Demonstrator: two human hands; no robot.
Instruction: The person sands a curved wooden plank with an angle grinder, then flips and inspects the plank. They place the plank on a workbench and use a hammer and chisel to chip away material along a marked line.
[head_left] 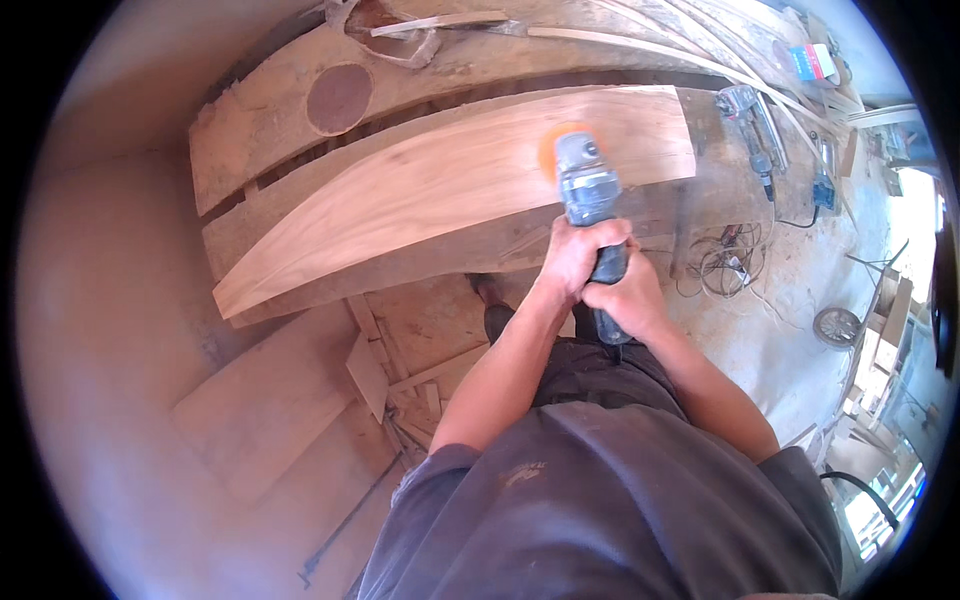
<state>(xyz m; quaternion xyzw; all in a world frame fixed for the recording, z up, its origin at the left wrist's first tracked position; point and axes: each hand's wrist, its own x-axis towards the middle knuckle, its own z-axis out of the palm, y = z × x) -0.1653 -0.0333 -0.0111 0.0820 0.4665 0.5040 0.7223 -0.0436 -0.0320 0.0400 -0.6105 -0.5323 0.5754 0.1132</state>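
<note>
Both my hands are wrapped round an angle grinder [590, 190] with a grey, dusty head and a black handle. My left hand [577, 255] grips the body just behind the head. Lower down, my right hand [630, 292] closes on the rear handle. The orange disc [553, 152] at the tool's far end is blurred and lies over a long pale wooden board [420, 180], right of its middle. Whether the disc presses on the wood is hard to see. The board has a curved far edge and rests on a wooden workbench [480, 262].
Another power tool [745, 115] lies right of the board, with a blue tool [823, 188] beyond it. Tangled cables [728, 262] hang near the bench's right side. Long wood strips [650, 55] lie at the back, near a round brown disc [340, 98]. Offcuts [368, 375] lie on the floor at left.
</note>
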